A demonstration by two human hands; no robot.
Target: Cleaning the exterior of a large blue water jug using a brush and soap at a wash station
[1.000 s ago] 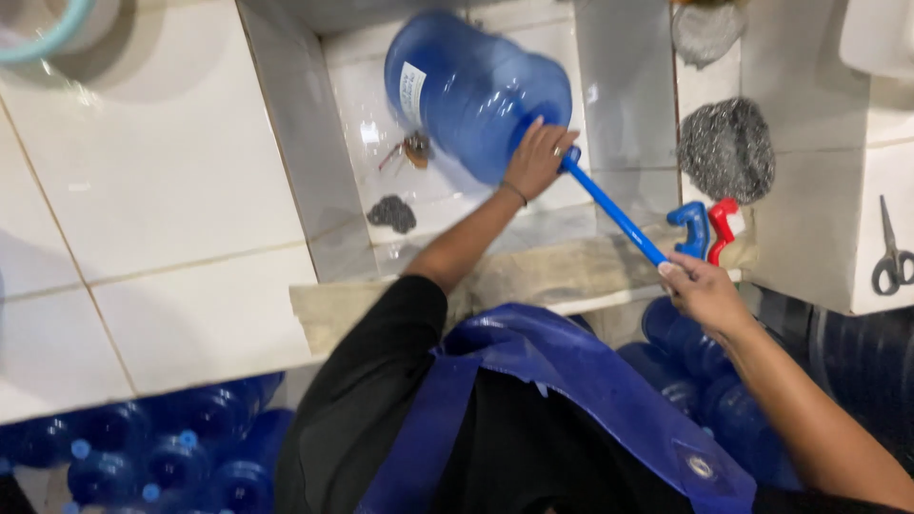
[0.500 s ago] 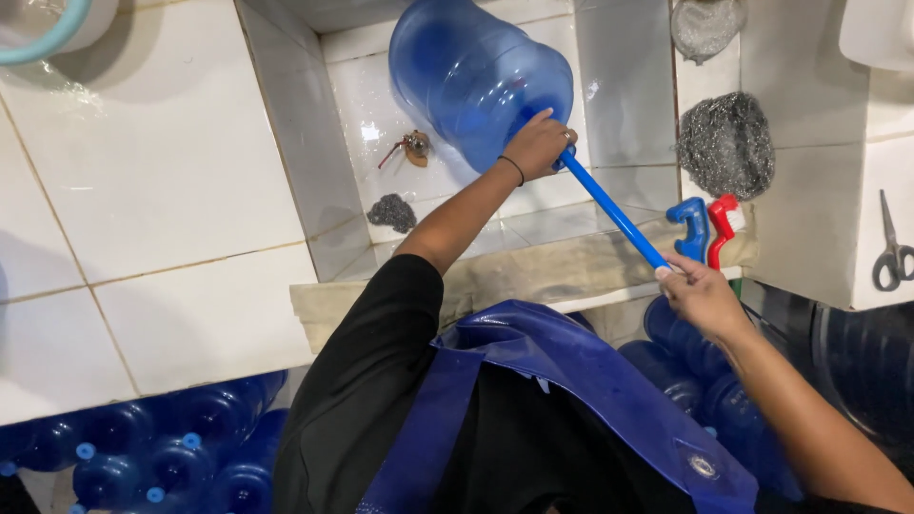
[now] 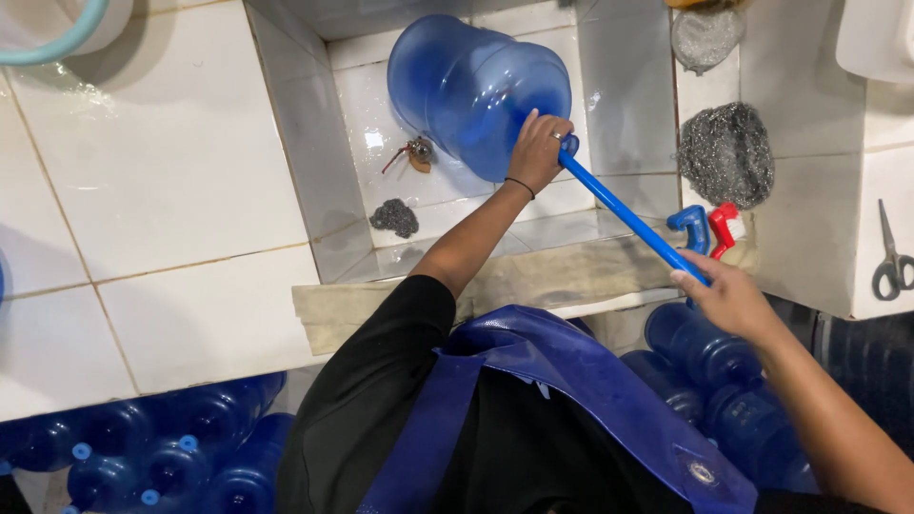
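Note:
A large blue water jug (image 3: 471, 90) lies on its side in a white tiled basin (image 3: 295, 124), neck towards me. My left hand (image 3: 538, 148) grips the jug at its neck. A blue rod (image 3: 624, 214) runs from the jug's mouth down to the right, and my right hand (image 3: 728, 300) holds its near end. I wear a black top and a blue apron (image 3: 562, 400).
A steel wool pad (image 3: 393, 217) and a small brown tool (image 3: 416, 152) lie in the basin. Another steel wool wad (image 3: 728, 152), blue and red taps (image 3: 705, 228) and scissors (image 3: 892, 257) are at the right. Several blue jugs (image 3: 162, 457) stand below the counter.
The jug has rolled and shifted slightly left in the basin; its label is no longer visible. Both hands keep their grip on the neck and the rod.

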